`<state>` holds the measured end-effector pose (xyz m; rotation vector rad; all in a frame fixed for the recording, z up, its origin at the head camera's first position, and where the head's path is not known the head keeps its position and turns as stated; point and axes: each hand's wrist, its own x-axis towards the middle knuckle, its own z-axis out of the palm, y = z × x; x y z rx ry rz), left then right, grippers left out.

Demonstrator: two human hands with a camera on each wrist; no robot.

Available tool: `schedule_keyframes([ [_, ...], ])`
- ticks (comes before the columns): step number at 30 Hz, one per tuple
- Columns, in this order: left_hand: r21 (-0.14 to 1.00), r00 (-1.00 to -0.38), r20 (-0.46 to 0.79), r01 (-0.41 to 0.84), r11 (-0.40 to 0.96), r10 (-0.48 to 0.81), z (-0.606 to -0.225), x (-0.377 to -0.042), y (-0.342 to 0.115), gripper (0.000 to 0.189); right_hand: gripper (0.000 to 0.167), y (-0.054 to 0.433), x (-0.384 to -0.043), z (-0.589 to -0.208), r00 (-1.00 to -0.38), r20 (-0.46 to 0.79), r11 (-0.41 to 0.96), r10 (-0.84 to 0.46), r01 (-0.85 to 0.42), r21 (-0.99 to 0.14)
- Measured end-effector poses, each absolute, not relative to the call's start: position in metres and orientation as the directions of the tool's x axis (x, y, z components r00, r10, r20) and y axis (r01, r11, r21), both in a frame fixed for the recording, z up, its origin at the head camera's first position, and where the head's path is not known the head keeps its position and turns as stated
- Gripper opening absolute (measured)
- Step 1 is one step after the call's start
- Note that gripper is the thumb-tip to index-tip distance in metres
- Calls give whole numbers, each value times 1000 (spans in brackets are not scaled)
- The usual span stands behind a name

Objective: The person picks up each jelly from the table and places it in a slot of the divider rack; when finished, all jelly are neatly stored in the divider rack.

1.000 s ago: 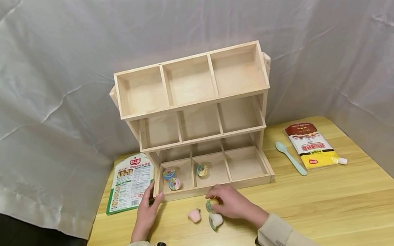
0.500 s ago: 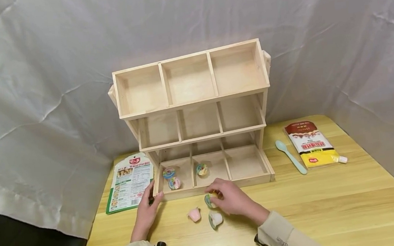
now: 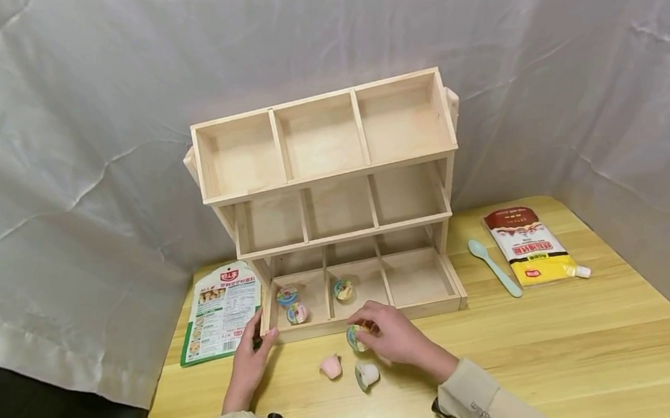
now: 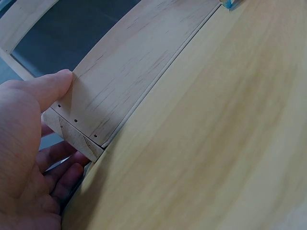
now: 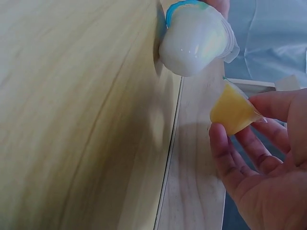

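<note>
My right hand (image 3: 394, 333) pinches a yellow jelly cup (image 5: 232, 108) between thumb and fingers, just in front of the rack's bottom tier. Its printed lid (image 3: 355, 338) faces left. On the table below it lie a white jelly cup (image 3: 368, 373) on its side and a pink jelly cup (image 3: 330, 367). My left hand (image 3: 250, 362) grips the lower left corner of the three-tier wooden rack (image 4: 129, 62), thumb on the front board and fingers round the side. In the bottom left compartment sit a blue-lidded jelly cup (image 3: 287, 295) and a pink-rimmed one (image 3: 297, 313); another jelly cup (image 3: 343, 290) sits in the middle compartment.
Left of the rack, a green-and-white seasoning packet (image 3: 223, 310) lies flat, close behind my left hand. To the right lie a pale green spoon (image 3: 494, 268) and a red, white and yellow spouted pouch (image 3: 530, 246). Grey curtain (image 3: 316, 27) hangs behind the table.
My right hand has lifted the yellow jelly cup slightly away from the white one, toward the rack. The left hand stays at the rack's corner.
</note>
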<state>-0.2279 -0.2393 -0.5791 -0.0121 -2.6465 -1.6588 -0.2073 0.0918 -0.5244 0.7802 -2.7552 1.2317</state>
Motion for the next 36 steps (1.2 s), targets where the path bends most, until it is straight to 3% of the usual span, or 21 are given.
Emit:
schedule_keyframes([
  [25, 897, -1000, 13, 13, 441, 3, -579, -227, -240, 70, 21, 92, -209, -530, -884, 206, 549, -421, -429, -718],
  [36, 907, -1000, -24, -15, 421, 17, -540, -211, -227, 68, 23, 92, -208, -532, -891, 189, 560, -412, -412, -719],
])
